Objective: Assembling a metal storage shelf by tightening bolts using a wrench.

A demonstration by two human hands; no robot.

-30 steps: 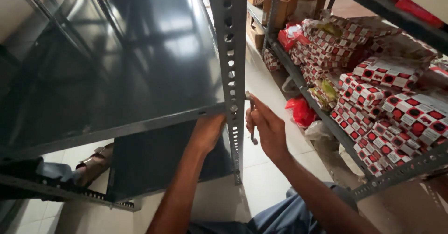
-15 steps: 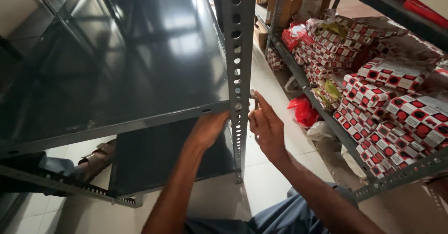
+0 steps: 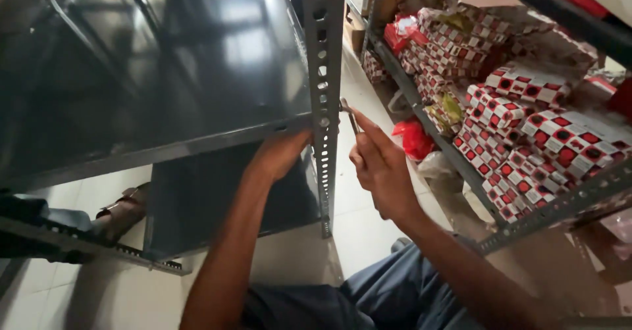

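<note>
Tiled storeroom: your left hand [image 3: 280, 153] props shelf [image 3: 164, 73] at post [image 3: 322, 106]; right hand [image 3: 378, 169] pinches spanner [image 3: 349, 114]. Slack prop risks shelf dropping.

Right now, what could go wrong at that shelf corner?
1. The left hand alone props the grey shelf panel under its corner; if it slips, the panel may drop at the slotted upright.
2. The right hand holds a thin tool at the post holes; it could slip and nick fingers.
</note>
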